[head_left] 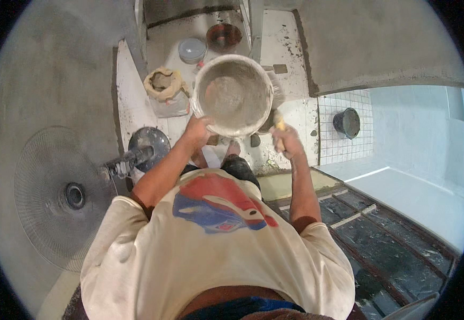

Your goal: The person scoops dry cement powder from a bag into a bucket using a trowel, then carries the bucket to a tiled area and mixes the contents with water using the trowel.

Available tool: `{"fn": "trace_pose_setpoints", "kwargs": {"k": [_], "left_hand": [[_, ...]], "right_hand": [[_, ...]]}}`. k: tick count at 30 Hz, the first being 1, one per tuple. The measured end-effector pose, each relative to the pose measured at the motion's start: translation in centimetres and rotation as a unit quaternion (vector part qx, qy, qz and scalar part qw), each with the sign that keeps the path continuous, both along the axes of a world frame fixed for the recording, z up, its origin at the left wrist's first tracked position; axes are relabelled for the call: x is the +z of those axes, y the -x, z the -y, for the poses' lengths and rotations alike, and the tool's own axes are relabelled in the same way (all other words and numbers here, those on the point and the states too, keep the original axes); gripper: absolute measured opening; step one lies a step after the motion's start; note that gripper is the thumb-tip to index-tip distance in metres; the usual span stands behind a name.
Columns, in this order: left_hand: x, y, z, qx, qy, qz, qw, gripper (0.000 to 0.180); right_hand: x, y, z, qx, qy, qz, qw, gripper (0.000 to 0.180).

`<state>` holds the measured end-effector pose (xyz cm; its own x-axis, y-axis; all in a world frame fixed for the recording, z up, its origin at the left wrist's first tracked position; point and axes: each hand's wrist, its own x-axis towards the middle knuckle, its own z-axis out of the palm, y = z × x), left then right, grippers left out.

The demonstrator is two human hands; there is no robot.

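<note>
A round white bucket [204, 69], its inside coated with grey wet cement mix, is in front of me with its mouth facing up. My left hand [198, 131] grips the bucket's near-left rim. To the right of the bucket, my right hand [287, 141] is closed around the yellow handle of a trowel [279, 119]. The trowel's grey blade is smeared by motion beside the bucket's right wall. A patch of grey mix covers the bucket's bottom.
Beyond the bucket are a lidded tub [192, 50] and a reddish-brown basin [224, 37]. An opened sack [166, 85] stands left of it. A standing fan [74, 196] is at my left. A black bucket [346, 122] sits on white tiles; ladder-like legs [255, 32] rise at the back.
</note>
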<state>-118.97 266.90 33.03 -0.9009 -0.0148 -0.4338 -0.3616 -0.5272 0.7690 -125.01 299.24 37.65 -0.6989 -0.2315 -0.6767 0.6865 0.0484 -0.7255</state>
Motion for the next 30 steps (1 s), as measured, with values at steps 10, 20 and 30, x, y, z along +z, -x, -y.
{"fn": "trace_pose_setpoints", "kwargs": {"k": [10,20,30], "left_hand": [[0.0,1.0,-1.3,0.121,0.041,-0.038,0.991,0.066],[0.8,0.4,-3.9,0.069,0.063,0.003,0.996,0.076],[4.3,-0.1,-3.8,0.110,0.033,0.036,0.993,0.069]], "right_hand": [[16.6,-1.5,2.6,0.192,-0.412,-0.578,0.677,0.041],[14.0,-0.2,7.3,0.520,-0.542,-0.423,0.507,0.038],[11.1,-1.1,9.9,0.528,-0.558,-0.383,0.513,0.029]]}}
